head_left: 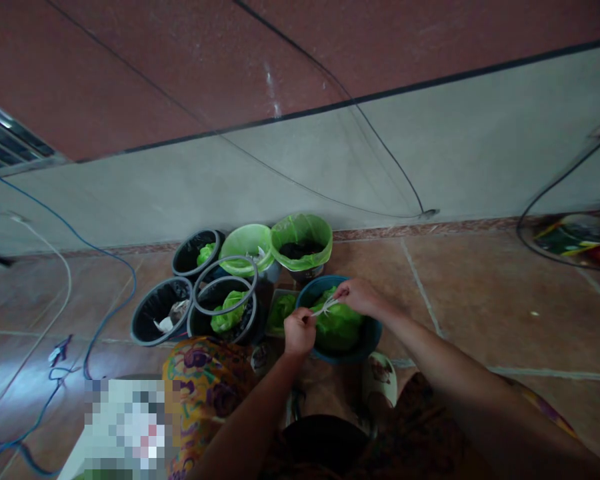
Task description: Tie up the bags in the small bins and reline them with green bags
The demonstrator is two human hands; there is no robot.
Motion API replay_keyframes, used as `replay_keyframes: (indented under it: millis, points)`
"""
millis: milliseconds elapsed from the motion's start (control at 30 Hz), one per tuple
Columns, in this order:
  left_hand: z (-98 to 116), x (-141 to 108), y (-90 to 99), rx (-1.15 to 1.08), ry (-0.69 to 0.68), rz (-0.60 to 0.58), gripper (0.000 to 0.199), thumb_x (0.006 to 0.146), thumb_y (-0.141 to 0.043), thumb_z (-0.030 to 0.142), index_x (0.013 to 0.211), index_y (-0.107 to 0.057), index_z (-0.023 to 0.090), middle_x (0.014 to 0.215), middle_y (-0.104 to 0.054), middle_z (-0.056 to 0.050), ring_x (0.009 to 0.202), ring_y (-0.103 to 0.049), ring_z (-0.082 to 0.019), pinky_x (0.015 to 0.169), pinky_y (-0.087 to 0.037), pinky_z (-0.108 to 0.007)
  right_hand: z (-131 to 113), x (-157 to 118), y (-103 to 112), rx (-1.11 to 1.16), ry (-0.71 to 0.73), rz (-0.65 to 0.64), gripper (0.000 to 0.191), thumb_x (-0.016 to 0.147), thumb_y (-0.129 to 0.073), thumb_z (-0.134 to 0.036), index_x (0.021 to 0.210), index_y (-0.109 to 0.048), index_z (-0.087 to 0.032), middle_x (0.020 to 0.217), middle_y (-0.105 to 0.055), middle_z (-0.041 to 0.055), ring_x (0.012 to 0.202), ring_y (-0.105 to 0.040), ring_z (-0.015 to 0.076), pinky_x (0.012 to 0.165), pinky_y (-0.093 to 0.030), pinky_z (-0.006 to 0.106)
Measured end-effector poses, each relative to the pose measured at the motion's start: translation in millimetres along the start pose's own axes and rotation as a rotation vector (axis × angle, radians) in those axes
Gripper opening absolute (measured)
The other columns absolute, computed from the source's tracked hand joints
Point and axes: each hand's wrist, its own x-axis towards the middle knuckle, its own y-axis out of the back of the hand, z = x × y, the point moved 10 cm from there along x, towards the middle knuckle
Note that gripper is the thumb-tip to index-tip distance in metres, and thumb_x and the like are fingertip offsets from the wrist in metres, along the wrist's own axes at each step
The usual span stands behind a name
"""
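A bulging green plastic bag (pixel 339 328) sits in a teal bin (pixel 373 339) right in front of me. A white string (pixel 326 307) stretches across the top of the bag, with a loose loop or knot near its middle. My left hand (pixel 300 330) is closed on the string's left end. At the right end, the fingers of my right hand (pixel 359 296) pinch the string. Beside the bin on the left, a small square container (pixel 271 328) holds more green plastic.
Several lined bins stand left and behind: a dark bin (pixel 139 320), another with a green bag (pixel 223 330) inside, and a green-lined bin (pixel 325 230) by the wall. Loose grey rings (pixel 254 263) lie over them. A blue cable (pixel 93 327) crosses the left floor.
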Motion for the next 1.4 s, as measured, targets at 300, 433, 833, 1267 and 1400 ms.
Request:
replay_keyframes:
  millis: [300, 433, 833, 1267, 1400]
  points:
    - [-10.5, -7.5, -14.9, 0.176, 0.048, -0.124, 0.014, 0.073, -0.058, 0.015, 0.084, -0.064, 0.020, 0.085, -0.064, -0.004, 0.075, -0.058, -0.016, 0.076, -0.044, -0.028, -2.4, -4.4, 4.7, -0.096, 0.030, 0.042, 0.022, 0.079, -0.057, -0.016, 0.093, -0.075, -0.020, 0.093, -0.075, 0.0050, 0.085, -0.068, 0.0168, 0.078, -0.049, 0.025]
    - [1.0, -10.8, -22.5, 0.171, -0.035, -0.153, 0.058, 0.061, -0.069, 0.015, 0.118, -0.057, 0.020, 0.119, -0.057, -0.010, 0.101, -0.057, -0.022, 0.092, -0.043, -0.031, -0.8, -4.5, 10.7, -0.117, 0.025, 0.071, 0.026, 0.081, -0.058, -0.020, 0.103, -0.071, -0.017, 0.102, -0.074, 0.0073, 0.093, -0.067, 0.0183, 0.084, -0.048, 0.027]
    - [-1.0, 1.0, -40.9, 0.272, 0.191, -0.222, 0.015, 0.081, -0.053, 0.018, 0.090, -0.065, 0.017, 0.088, -0.068, -0.012, 0.097, -0.062, -0.025, 0.085, -0.042, -0.031, -9.8, -21.0, -47.6, -0.362, 0.140, -0.269, 0.037, 0.076, -0.058, -0.016, 0.112, -0.066, -0.015, 0.106, -0.070, 0.0128, 0.099, -0.065, 0.0267, 0.081, -0.047, 0.031]
    - [7.4, 11.5, -23.1, 0.236, 0.131, -0.093, 0.014, 0.081, -0.049, 0.014, 0.081, -0.062, 0.018, 0.077, -0.065, -0.005, 0.073, -0.057, -0.017, 0.070, -0.039, -0.027, 15.6, -13.5, -67.9, -0.488, 0.019, -0.279, 0.029, 0.083, -0.047, -0.014, 0.099, -0.070, -0.014, 0.097, -0.072, 0.0168, 0.093, -0.067, 0.0258, 0.074, -0.046, 0.029]
    - [2.4, 13.2, -13.1, 0.180, 0.174, -0.044, 0.011, 0.079, -0.051, 0.015, 0.078, -0.062, 0.019, 0.074, -0.063, -0.003, 0.073, -0.056, -0.016, 0.069, -0.039, -0.026, 14.3, -10.7, -63.7, -0.490, 0.022, -0.266, 0.031, 0.082, -0.046, -0.013, 0.101, -0.071, -0.017, 0.098, -0.072, 0.0149, 0.095, -0.067, 0.0248, 0.074, -0.046, 0.028]
